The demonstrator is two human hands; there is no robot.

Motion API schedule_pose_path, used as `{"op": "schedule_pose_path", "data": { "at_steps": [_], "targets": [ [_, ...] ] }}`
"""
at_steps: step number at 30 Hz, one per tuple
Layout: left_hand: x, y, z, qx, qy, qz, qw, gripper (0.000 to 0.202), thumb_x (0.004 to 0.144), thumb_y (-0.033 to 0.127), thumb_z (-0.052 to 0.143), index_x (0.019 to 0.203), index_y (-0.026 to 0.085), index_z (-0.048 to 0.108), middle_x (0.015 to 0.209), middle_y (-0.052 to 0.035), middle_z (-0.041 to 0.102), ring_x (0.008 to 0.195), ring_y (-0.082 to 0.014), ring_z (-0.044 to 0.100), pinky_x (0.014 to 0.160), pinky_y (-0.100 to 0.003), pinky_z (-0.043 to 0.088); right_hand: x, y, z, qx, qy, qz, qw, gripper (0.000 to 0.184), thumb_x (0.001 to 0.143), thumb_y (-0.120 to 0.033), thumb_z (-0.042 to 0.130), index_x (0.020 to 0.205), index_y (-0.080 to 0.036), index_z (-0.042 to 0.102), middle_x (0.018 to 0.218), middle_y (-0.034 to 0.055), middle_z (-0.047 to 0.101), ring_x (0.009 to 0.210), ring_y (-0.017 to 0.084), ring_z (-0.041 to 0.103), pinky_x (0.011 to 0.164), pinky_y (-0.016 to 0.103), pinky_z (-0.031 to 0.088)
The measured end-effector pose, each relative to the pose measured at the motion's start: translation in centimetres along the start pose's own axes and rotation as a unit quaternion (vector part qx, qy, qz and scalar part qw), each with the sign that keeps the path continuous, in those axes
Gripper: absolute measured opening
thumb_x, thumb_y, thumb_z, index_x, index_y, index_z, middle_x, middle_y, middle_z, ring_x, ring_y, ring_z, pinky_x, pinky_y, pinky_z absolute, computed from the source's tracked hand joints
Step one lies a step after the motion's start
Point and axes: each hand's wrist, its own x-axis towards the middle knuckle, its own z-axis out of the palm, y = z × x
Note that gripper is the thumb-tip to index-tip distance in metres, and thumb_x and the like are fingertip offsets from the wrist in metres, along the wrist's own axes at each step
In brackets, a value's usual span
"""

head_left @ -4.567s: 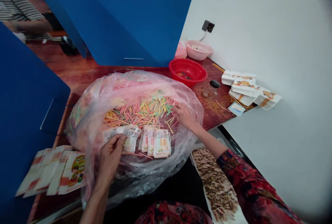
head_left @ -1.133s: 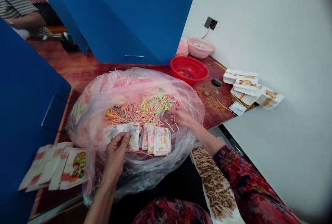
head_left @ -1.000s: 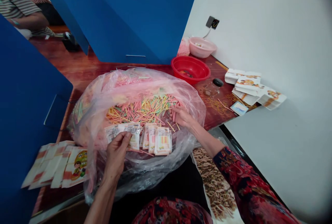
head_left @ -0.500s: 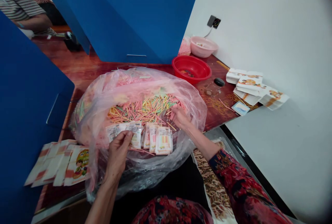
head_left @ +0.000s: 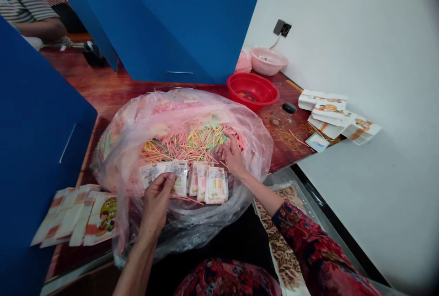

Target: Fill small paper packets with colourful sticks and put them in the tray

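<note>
From the head camera I look down on the whole bench. My left hand pinches a clear packet near its top edge between thumb and fingertips. Just beside it, a row of printed packets lies overlapping on the loose pile. All of this sits inside a big clear plastic bag, open on the wooden table. My right hand is half curled, with its fingertips down among the coloured sticks; I cannot tell whether it is pinching any.

The sticks look thin, light and stiff, so I judge they will roll and scatter easily and are best gathered in small bunches with the fingertips. The packets look soft and flimsy, so I would hold them by a sealed edge rather than the middle. The bag's film looks slippery and will likely sag under my wrists.

Farther off stand a red plastic basin, a pink bowl and a jar with a black lid. Printed paper sleeves lie to the right, with more to the left. A co-worker's striped sleeve shows past the blue partition.
</note>
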Motion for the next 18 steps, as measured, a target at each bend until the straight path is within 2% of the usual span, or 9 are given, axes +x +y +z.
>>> {"op": "schedule_pose_path", "data": {
  "at_steps": [2,7,9,11,13,16,18],
  "targets": [
    [0.0,0.1,0.0,0.005,0.003,0.002,1.0,0.035,0.073,0.052,0.078,0.079,0.019,0.07,0.07,0.003,0.06,0.062,-0.0107,0.048,0.055,-0.02,0.039,0.4,-0.3,-0.2,0.003,0.0,-0.018,1.0,0.03,0.096,-0.032,0.047,0.125,-0.025,0.048,0.071,-0.0054,0.056,0.065,0.016,0.056,0.068,0.029,0.046],
    [0.1,0.1,0.2,0.014,0.014,0.009,1.0,0.035,0.073,0.052,0.079,0.078,0.018,0.07,0.071,0.0026,0.061,0.064,-0.0108,0.049,0.057,-0.02,0.04,-0.2,0.4,-0.6,-0.073,-0.046,-0.046,0.995,0.011,0.097,-0.031,0.048,0.103,-0.024,0.053,0.084,-0.0004,0.059,0.075,0.017,0.057,0.075,0.031,0.047],
    [0.1,0.0,0.3,0.014,0.012,0.01,1.0,0.035,0.073,0.052,0.079,0.079,0.018,0.071,0.072,0.0024,0.061,0.065,-0.0114,0.05,0.058,-0.02,0.04,-0.6,0.8,-0.7,-0.134,-0.081,-0.069,0.985,0.01,0.097,-0.028,0.047,0.102,-0.024,0.055,0.089,0.0012,0.059,0.08,0.018,0.057,0.079,0.032,0.045],
    [0.0,0.0,0.3,0.014,0.006,0.012,1.0,0.035,0.074,0.052,0.078,0.079,0.019,0.071,0.073,0.0021,0.062,0.066,-0.0119,0.051,0.059,-0.02,0.041,-0.8,1.0,-0.8,-0.165,-0.11,-0.077,0.977,0.014,0.098,-0.027,0.044,0.102,-0.024,0.056,0.086,0.001,0.058,0.078,0.018,0.055,0.078,0.033,0.044],
    [0.0,0.0,0.2,0.018,0.007,0.013,1.0,0.035,0.074,0.052,0.078,0.079,0.019,0.071,0.073,0.0018,0.062,0.066,-0.012,0.051,0.059,-0.021,0.041,-0.4,1.0,-0.8,-0.139,-0.096,-0.064,0.984,0.015,0.099,-0.03,0.041,0.1,-0.024,0.055,0.078,-0.0008,0.055,0.072,0.018,0.054,0.073,0.032,0.044],
    [-0.1,0.1,0.1,0.015,0.013,0.012,1.0,0.035,0.074,0.052,0.078,0.079,0.018,0.071,0.073,0.002,0.061,0.066,-0.0117,0.05,0.059,-0.02,0.04,0.8,0.5,-1.1,-0.062,-0.024,-0.02,0.998,0.014,0.097,-0.035,0.042,0.1,-0.025,0.049,0.071,-0.0035,0.051,0.064,0.017,0.053,0.066,0.029,0.044],
    [-0.1,0.1,0.0,0.006,0.012,0.009,1.0,0.036,0.074,0.053,0.078,0.08,0.018,0.071,0.072,0.0024,0.06,0.066,-0.0111,0.049,0.059,-0.02,0.04,1.7,0.0,-1.7,-0.062,0.0,0.015,0.998,0.014,0.096,-0.036,0.043,0.102,-0.025,0.048,0.071,-0.0044,0.049,0.06,0.016,0.05,0.06,0.028,0.042]
  ]
}}
